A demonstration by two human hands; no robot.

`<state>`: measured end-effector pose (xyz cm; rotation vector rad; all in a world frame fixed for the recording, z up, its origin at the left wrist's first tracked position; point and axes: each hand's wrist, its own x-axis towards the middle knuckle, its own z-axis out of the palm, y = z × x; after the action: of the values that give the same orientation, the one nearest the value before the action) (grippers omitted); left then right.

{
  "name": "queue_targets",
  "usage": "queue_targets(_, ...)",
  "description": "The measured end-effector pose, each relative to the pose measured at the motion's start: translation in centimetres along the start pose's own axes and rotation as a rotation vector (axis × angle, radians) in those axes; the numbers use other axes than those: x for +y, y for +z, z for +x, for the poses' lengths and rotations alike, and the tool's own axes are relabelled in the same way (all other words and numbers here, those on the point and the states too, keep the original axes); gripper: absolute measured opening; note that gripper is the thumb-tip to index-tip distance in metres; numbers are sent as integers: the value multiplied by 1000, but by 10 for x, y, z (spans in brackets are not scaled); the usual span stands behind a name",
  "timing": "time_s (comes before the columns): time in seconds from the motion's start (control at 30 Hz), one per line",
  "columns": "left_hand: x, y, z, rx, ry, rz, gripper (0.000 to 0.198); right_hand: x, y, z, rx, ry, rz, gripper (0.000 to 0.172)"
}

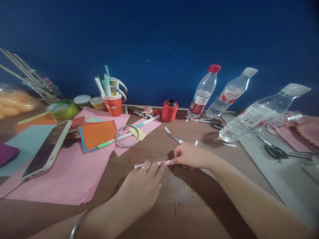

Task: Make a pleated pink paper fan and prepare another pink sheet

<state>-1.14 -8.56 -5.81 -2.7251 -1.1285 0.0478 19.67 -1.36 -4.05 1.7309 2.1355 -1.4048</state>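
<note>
A narrow pink-and-white paper strip (169,162) lies on the brown table in front of me. My left hand (142,189), wearing a ring, rests on the strip with its fingers stretched out flat, pressing it down. At the strip's right end my right hand (190,156) is closed in a pinch, its thumb and fingertips on the paper. The fingertips partly hide that end. Dark crumbs (171,154) are scattered beside the right fingers. Just beyond them lies a small blade-like tool (173,136) with white bits of paper.
Pink sheets (97,179), a phone (47,149) and orange paper (98,134) cover the left side. Behind stand a red cup of pens (112,105) and a red thread spool (169,111). Water bottles (256,114) and black-handled scissors (275,151) are at the right.
</note>
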Motion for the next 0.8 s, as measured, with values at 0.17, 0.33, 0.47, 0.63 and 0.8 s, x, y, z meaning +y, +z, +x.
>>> queue_targets(0.17, 3, 0, 7, -33, 1, -35, 50, -1, 0, 1, 9, 11, -32, 41)
queue_targets(0.33, 8, 3, 11, -21, 54, -27, 45, -4, -3, -4, 29, 21, -89, 38)
queue_targets(0.47, 12, 3, 2, -44, 10, 64, 43, -10, 2, -10, -47, -40, 0, 25)
queue_targets(0.63, 13, 5, -9, 49, -65, 163, 52, -12, 13, -10, -36, -23, -15, 28)
queue_targets(0.8, 13, 6, -7, 117, -33, 188, 50, -11, 10, -10, -40, -2, -118, 41)
